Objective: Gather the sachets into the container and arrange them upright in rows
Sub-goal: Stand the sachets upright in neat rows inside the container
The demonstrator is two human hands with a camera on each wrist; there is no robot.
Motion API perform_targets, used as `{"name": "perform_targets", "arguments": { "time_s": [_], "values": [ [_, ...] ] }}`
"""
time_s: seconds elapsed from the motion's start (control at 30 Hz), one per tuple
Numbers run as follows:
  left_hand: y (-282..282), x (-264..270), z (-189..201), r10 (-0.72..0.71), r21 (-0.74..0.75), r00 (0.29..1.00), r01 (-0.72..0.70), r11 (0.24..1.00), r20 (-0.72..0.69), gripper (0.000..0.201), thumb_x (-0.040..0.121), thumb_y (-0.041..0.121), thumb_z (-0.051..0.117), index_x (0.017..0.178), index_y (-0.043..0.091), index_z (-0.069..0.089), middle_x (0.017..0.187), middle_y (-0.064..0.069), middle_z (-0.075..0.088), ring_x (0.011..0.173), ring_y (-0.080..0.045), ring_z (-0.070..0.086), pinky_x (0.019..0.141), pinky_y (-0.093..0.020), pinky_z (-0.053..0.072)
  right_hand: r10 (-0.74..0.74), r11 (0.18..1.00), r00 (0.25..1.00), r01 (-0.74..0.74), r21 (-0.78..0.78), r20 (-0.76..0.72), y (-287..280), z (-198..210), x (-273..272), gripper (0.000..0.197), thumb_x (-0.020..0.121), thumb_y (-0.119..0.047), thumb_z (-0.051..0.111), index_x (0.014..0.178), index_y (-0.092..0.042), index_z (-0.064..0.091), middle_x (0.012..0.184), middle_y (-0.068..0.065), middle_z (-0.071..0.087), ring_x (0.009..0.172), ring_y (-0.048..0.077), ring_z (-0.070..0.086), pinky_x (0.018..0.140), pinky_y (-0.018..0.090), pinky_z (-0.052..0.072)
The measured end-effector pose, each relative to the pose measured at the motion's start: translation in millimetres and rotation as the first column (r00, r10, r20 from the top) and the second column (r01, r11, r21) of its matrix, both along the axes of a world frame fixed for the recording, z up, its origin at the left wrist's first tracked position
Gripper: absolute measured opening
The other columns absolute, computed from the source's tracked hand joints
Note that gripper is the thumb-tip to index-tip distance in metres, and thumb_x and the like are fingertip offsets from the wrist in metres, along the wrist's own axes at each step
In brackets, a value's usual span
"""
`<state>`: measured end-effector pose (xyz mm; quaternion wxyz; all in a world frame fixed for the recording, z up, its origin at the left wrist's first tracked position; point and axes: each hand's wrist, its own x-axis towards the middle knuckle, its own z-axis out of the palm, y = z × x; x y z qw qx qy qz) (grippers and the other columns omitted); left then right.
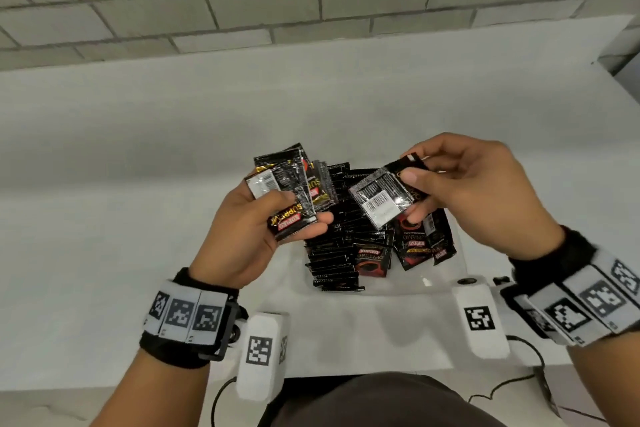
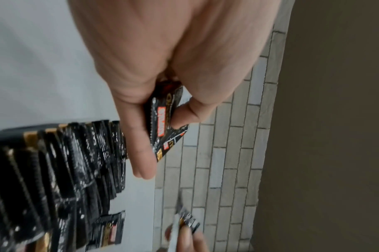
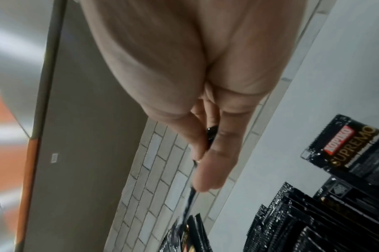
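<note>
- The left hand (image 1: 242, 236) hovers above the white desk (image 1: 138, 149), left of the container, and grips a small fan of sachets (image 1: 294, 191): glossy black foil packets with red and gold print, the top one showing a white barcode panel.
- The thumb lies across the face of this fan and the fingers (image 1: 311, 229) curl beneath it, so the packets are pinched between them. The left wrist view shows the same pinch, with a red-labelled packet (image 2: 165, 122) wedged between thumb and fingers.
- The container (image 1: 429, 282), clear and shallow, sits on the desk between and under the two hands. Its left part holds a row of upright sachets (image 1: 332, 253) standing on edge, packed tight from near to far.
- In its right part a few loose sachets (image 1: 415, 246) lean or lie face up, red and gold print showing.
- The right hand (image 1: 478, 191) is raised above the right side of the container and holds a single sachet (image 1: 384, 198), back side up with a silver panel and barcode, tilted.
- Its thumb presses on the top face and the fingers curl beneath, pinching the packet at its far right end. The right wrist view is blurred but shows the packet edge-on between thumb and fingers.
</note>
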<state>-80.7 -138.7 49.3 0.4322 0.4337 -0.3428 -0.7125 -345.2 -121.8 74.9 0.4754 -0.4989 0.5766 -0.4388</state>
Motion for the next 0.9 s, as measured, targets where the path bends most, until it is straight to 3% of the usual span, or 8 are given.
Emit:
{"name": "perform_targets", "arguments": {
  "time_s": [0.17,0.23,0.3,0.4,0.47,0.6,0.73,0.9],
  "values": [
    [-1.1,13.2,2.5,0.022,0.000,0.999,-0.022,1.000,0.024,0.035,0.100,-0.006,0.045,0.135,-0.007,0.051,0.117,-0.032,0.069,0.095,-0.057,0.069,0.076,-0.049,0.063,0.062,0.994,0.993,-0.070,-0.080,-0.101,3.2,-6.1,-4.4,0.013,0.087,-0.004,0.075,0.094,-0.014,0.078,0.088,0.004,0.075,0.074,0.015,0.072,0.068,0.018,0.056],
    [-0.6,14.0,2.7,0.020,-0.005,0.999,-0.020,1.000,0.036,0.034,0.100,-0.006,0.045,0.134,-0.007,0.052,0.117,-0.032,0.069,0.095,-0.056,0.070,0.077,-0.051,0.063,0.017,0.977,0.977,-0.061,-0.204,-0.213,3.9,-4.6,-4.7,0.013,0.082,-0.016,0.081,0.093,-0.024,0.081,0.076,0.002,0.064,0.065,0.011,0.056,0.065,0.013,0.043],
    [0.4,13.3,1.2,0.013,-0.009,0.999,-0.012,1.000,0.042,0.034,0.100,-0.005,0.045,0.133,-0.006,0.052,0.116,-0.031,0.070,0.094,-0.056,0.070,0.079,-0.052,0.063,-0.022,0.967,0.981,-0.029,-0.254,-0.194,3.8,-2.9,-6.3,0.014,0.085,-0.016,0.079,0.092,-0.029,0.081,0.063,0.011,0.053,0.055,0.017,0.043,0.057,0.016,0.038],
    [1.5,12.1,-1.1,0.005,-0.004,0.999,-0.005,1.000,0.045,0.035,0.100,-0.005,0.046,0.134,-0.006,0.052,0.116,-0.032,0.069,0.094,-0.056,0.070,0.078,-0.051,0.063,0.037,0.959,0.993,-0.066,-0.277,-0.111,5.5,-3.2,-9.5,0.021,0.092,0.000,0.065,0.092,-0.016,0.078,0.069,0.006,0.072,0.064,0.018,0.069,0.069,0.023,0.054],
    [1.7,11.5,-1.7,0.003,0.000,0.999,-0.003,1.000,0.048,0.035,0.100,-0.005,0.047,0.134,-0.006,0.053,0.116,-0.032,0.069,0.093,-0.056,0.070,0.076,-0.050,0.063,0.113,0.960,0.993,-0.121,-0.253,-0.044,8.5,-2.3,-8.9,0.016,0.091,-0.003,0.061,0.091,-0.008,0.077,0.082,0.008,0.077,0.078,0.023,0.075,0.076,0.026,0.058],
    [1.5,11.2,-1.7,0.006,0.001,0.998,-0.006,1.000,0.058,0.033,0.100,-0.005,0.047,0.132,-0.005,0.054,0.114,-0.032,0.070,0.093,-0.056,0.070,0.074,-0.048,0.064,0.061,0.968,0.988,-0.093,-0.234,-0.139,10.6,-0.4,-6.4,0.008,0.082,-0.015,0.079,0.088,-0.010,0.075,0.080,0.004,0.077,0.075,0.020,0.075,0.074,0.027,0.059],
    [1.1,11.4,-1.6,0.006,-0.006,0.997,-0.005,1.000,0.074,0.032,0.100,-0.005,0.047,0.131,-0.004,0.055,0.113,-0.032,0.071,0.092,-0.055,0.071,0.075,-0.049,0.064,0.203,0.979,0.975,-0.205,-0.010,-0.092,8.1,2.1,-11.5,0.040,0.083,0.005,0.076,0.110,-0.018,0.057,0.078,0.015,0.075,0.071,0.031,0.076,0.071,0.039,0.062],
    [1.8,11.9,-2.0,-0.002,-0.014,0.997,0.003,1.000,0.084,0.033,0.100,-0.006,0.047,0.133,-0.004,0.054,0.113,-0.032,0.070,0.092,-0.055,0.071,0.075,-0.049,0.064,0.370,0.928,0.789,-0.333,0.164,-0.490,7.4,-5.7,-12.5,0.026,0.079,-0.011,0.084,0.089,-0.026,0.065,0.073,-0.006,0.075,0.063,0.012,0.067,0.069,0.031,0.055]
  ]
}}
